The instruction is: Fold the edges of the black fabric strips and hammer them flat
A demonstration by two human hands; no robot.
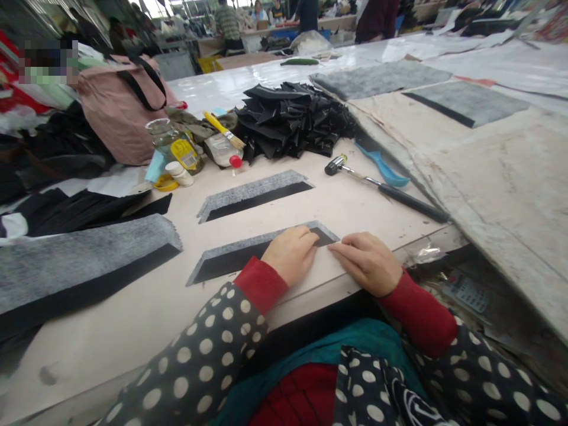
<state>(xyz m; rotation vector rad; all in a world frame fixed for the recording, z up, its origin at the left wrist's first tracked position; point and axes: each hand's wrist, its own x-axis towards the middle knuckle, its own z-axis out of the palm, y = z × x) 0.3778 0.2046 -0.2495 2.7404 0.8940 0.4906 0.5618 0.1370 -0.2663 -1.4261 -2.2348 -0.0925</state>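
We wear long sleeves on both arms. The left sleeve (202, 355) and the right sleeve (492, 387) are black with round off-white dots. Below them, we wear a plain red left cuff (261, 284) and right cuff (419, 310). Our left hand (290, 255) and right hand (370, 263) are bare. At the near edge, our clothing comprises red fabric (295, 399) with thin dark lines, teal fabric (377, 336) and, to the right, a dotted panel (359, 384) beside a white curved marking (417, 408), not legible.
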